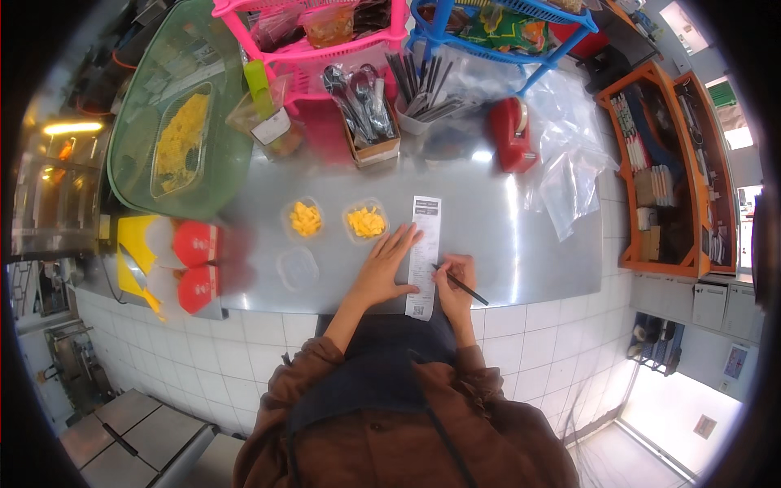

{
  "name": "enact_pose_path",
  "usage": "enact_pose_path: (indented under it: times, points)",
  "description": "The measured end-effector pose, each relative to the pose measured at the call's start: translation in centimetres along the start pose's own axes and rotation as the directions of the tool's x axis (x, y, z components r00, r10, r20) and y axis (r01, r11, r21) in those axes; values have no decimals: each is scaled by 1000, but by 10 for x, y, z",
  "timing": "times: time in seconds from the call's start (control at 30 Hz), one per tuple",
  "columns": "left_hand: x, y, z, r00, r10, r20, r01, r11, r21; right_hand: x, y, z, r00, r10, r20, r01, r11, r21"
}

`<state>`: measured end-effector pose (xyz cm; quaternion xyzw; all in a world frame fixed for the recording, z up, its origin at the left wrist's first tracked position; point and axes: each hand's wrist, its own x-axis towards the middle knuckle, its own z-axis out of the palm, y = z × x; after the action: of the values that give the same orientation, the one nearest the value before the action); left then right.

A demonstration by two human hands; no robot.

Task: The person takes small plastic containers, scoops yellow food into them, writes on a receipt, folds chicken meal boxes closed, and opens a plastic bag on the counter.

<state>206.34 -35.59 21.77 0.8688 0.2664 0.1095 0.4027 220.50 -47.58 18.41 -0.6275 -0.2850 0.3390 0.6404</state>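
Note:
A long paper receipt (426,244) with print and a printed code lies on the steel table, its lower end at the front edge. My left hand (383,270) rests flat with fingers spread, pressing on the receipt's left side. In my right hand (454,290) is a black pen (467,288), its tip at the paper's right side. Beyond my left hand stands a small clear tub of yellow chunks (365,222). To its left is a second tub of yellow chunks (305,219). A clear plastic lid (297,269) lies nearer me.
At left are red cartons (198,290), a yellow board with a knife (133,267) and a green bin (131,177). Behind stand a box of wrapped spoons (372,134), a red tape dispenser (512,137), and pink (329,52) and blue (506,55) racks. Plastic bags (567,183) lie right.

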Motion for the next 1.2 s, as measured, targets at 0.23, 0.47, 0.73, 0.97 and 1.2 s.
enact_pose_path:
  times: [0.23, 0.47, 0.73, 0.97, 1.2]
  points:
    - [-1, -3, 3, 999, 38, -17, -38, 999, -22, 3, 9, -8, 996, -27, 91, 42, 985, -167]
    - [-4, -9, 7, 999, 17, 43, -18, 1000, 10, 81, -11, -20, 965, -228, -133, 225, 974, -36]
    - [-10, -13, 15, 997, 4, 83, -10, 997, 75, 245, -92, -3, 889, -410, -206, 339, 889, -307]
    - [-13, -13, 12, 996, -9, 86, -4, 988, 154, 319, -41, 14, 938, -341, -59, 272, 833, -481]
    - [94, 82, -65, 998, 56, -28, -53, 992, 117, 318, -30, 22, 973, -229, 32, 231, 949, -214]
